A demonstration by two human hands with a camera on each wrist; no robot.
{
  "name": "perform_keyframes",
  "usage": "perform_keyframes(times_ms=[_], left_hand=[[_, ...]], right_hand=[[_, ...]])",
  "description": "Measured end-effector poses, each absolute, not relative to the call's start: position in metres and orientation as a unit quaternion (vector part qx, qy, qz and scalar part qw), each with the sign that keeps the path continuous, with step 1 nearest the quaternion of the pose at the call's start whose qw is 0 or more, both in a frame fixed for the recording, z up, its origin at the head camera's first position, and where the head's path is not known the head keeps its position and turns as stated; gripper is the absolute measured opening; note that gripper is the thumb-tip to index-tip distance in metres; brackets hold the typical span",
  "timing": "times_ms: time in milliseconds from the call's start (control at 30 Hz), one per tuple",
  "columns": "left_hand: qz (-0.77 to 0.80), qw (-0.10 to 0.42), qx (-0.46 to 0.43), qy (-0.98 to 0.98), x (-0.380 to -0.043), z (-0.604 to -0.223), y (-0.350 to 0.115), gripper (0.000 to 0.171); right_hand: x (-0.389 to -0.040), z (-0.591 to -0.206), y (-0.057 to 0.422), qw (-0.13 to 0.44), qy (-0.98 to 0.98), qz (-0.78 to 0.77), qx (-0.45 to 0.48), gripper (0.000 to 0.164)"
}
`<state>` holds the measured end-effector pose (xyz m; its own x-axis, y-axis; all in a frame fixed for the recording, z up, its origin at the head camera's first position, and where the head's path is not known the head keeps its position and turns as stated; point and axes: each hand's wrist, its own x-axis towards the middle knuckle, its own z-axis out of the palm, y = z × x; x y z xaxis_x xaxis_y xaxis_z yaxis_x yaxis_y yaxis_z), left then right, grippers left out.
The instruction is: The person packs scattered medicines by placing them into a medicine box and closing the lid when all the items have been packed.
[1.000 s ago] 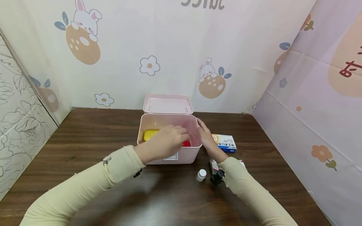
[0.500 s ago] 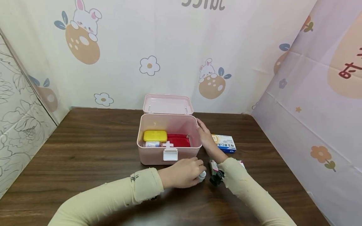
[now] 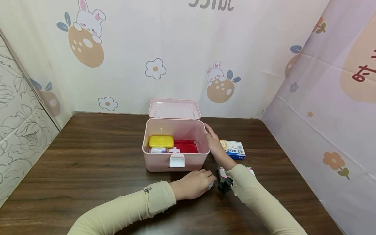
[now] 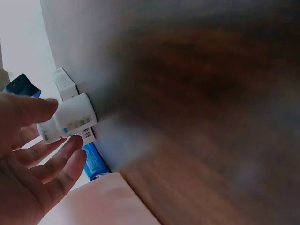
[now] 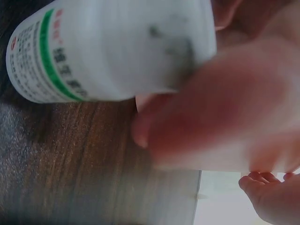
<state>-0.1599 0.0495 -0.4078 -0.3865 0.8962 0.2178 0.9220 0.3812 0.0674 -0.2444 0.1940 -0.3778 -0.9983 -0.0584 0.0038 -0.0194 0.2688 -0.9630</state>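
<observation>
A small white pill bottle (image 4: 75,115) with a green-striped label (image 5: 49,56) is between the thumb and fingers of my left hand (image 3: 194,184), in front of the pink box. The left hand pinches it near its cap; in the head view the hand hides most of the bottle. My right hand (image 3: 215,145) rests against the right wall of the pink storage box (image 3: 191,161), fingers stretched along its rim. Its lid (image 3: 174,109) is raised at the back. Inside are a yellow case (image 3: 161,141), a red pouch (image 3: 185,146) and a white, blue-labelled item (image 3: 158,150).
A white and blue medicine carton (image 3: 235,149) lies right of the box. Another carton (image 3: 221,173) is partly hidden beneath the right forearm. A black wrist camera (image 3: 225,185) hangs there. The wooden table (image 3: 97,156) meets a patterned cloth wall behind.
My left hand has come from above the pink box down to the table at front right and taken hold of the pill bottle. The right hand stays at the box.
</observation>
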Motion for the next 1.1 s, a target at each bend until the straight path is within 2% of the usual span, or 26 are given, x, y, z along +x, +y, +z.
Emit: perform_keyframes(times_ms=[167, 367, 633, 1100], left_hand=[[-0.099, 0.089, -0.549, -0.825, -0.160, -0.411, 0.050, 0.025], [-0.115, 0.083, -0.552, -0.822, -0.158, -0.413, 0.046, 0.019], [-0.143, 0.063, -0.562, -0.812, -0.151, -0.410, 0.030, 0.024], [-0.177, 0.033, -0.558, -0.810, -0.138, -0.361, -0.013, 0.018]], right_hand=[[-0.244, -0.377, 0.194, 0.014, 0.796, -0.604, -0.021, 0.052], [-0.242, -0.378, 0.193, 0.014, 0.797, -0.604, -0.013, 0.052], [-0.243, -0.379, 0.194, 0.013, 0.796, -0.605, -0.016, 0.052], [-0.244, -0.377, 0.193, 0.018, 0.797, -0.604, -0.020, 0.054]])
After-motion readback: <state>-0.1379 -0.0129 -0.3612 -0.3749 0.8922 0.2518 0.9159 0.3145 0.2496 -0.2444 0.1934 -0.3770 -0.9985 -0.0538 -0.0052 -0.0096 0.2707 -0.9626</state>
